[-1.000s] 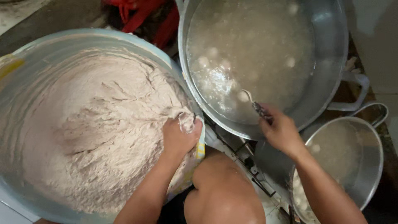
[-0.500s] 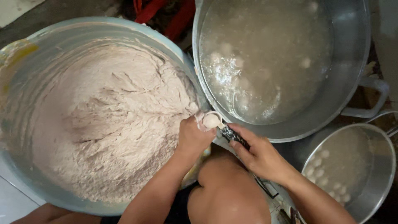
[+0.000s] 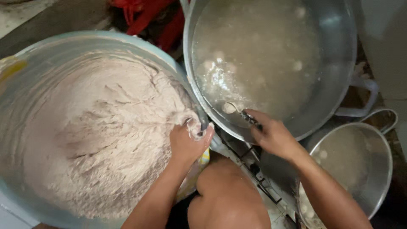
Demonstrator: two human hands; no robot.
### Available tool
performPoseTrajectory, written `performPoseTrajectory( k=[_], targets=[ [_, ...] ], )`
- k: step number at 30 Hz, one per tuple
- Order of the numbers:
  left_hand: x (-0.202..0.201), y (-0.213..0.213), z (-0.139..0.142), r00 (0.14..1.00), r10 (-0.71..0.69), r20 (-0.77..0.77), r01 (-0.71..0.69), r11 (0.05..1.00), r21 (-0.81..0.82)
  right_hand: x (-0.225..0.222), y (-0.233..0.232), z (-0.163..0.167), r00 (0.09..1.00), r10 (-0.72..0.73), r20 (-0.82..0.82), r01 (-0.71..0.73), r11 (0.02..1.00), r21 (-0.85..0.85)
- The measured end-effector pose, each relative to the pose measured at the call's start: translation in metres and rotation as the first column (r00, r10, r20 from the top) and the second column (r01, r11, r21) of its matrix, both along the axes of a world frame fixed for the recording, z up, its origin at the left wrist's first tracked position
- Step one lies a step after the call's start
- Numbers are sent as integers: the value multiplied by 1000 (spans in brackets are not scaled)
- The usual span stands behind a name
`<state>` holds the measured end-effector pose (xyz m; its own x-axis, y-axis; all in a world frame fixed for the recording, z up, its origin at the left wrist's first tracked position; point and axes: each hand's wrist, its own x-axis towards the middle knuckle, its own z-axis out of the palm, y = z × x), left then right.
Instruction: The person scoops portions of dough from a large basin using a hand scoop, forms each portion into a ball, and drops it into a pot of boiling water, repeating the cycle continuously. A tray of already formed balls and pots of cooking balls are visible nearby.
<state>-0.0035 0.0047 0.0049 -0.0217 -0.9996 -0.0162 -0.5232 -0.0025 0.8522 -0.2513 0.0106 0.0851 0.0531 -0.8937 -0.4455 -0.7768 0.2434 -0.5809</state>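
We see three vessels. Largest is one pale basin (image 3: 25, 55) of pinkish paste (image 3: 93, 135), filling the frame from nine to six o'clock. Next, one metal pot (image 3: 339, 38) of cloudy water at one o'clock, pale balls floating in it. Smallest, one metal strainer bowl (image 3: 377, 169) at four o'clock, holding a few balls. Our left hand (image 3: 186, 142) is clenched on one lump of paste (image 3: 196, 129) at the basin's rim. Our right hand (image 3: 275, 135), fingers closed, holds one spoon (image 3: 237, 111) dipping one ball into the pot.

Left hand (image 3: 188, 142) squeezes paste (image 3: 93, 131); right hand (image 3: 273, 135) spoon (image 3: 237, 111) over pot (image 3: 339, 55).
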Motion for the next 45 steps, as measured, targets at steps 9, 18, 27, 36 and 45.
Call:
performPoseTrajectory(
  k=[9,18,27,36,45],
  targets=[
    [-7,7,-23,982,75,-171,-73,997,18,27,7,17,980,-162,119,132,965,228],
    [-9,1,-6,989,-30,-144,47,993,112,59,15,20,949,-90,302,-2,957,290],
    [86,17,-4,885,324,335,-422,863,278,36,-15,1,833,-318,452,41,851,524],
    [91,70,-50,455,864,-215,-746,502,437,-32,-67,-36,749,-590,303,493,800,342],
    [34,-3,-8,988,15,154,-67,939,336,-68,-84,-47,914,-402,-50,394,911,-120]
  ],
)
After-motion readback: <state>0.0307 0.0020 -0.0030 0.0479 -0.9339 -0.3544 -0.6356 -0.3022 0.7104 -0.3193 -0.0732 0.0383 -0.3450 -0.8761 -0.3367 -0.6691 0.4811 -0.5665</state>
